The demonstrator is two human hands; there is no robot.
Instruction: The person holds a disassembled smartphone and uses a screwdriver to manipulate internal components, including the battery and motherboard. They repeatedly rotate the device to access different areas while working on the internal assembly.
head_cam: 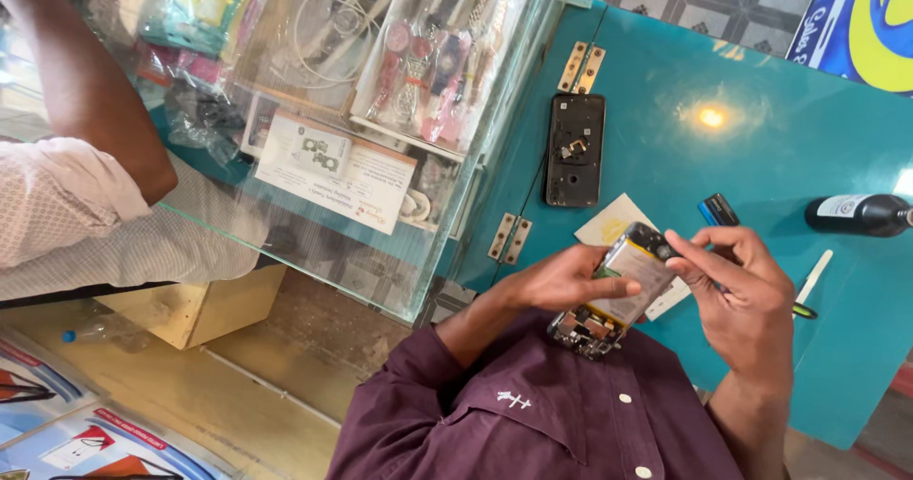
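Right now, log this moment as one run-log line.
left hand: holds opened phone | right hand: fingertips at its top | back cover: on teal counter

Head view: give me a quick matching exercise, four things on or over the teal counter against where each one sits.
Things:
1. opened phone
2. black back cover
3. dark bottle
4. white spudger

Places:
A. lying on its side at the counter's right edge
B. flat between the two brass hinges
C. held in both hands, left hand and right hand
D. on the counter just right of the right hand

Pairs: 1-C, 2-B, 3-A, 4-D
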